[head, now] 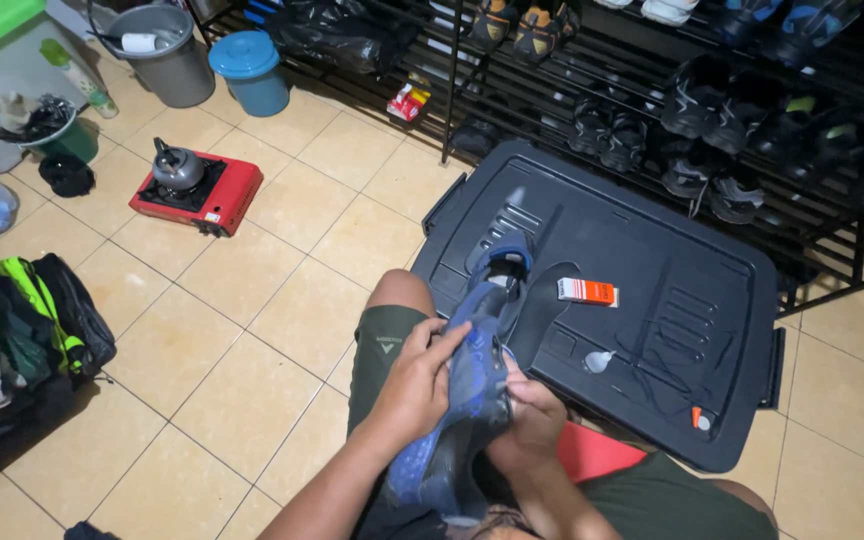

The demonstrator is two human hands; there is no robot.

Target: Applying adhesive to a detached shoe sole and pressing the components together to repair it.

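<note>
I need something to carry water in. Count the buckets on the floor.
2. The grey bucket stands at the top left by the wall, and the smaller blue bucket, lid on, sits just right of it. The shoe rack may hide more.

Tiled floor (252, 300), black bin lid (652, 300) w/ orange box (587, 291), insole (542, 305), laces (677, 345), red stove (197, 195) nearby

One head-worn camera looks steeply down from close above the person's lap, facing forward across the tiled floor (252, 290) toward the shoe rack (712, 90).
</note>
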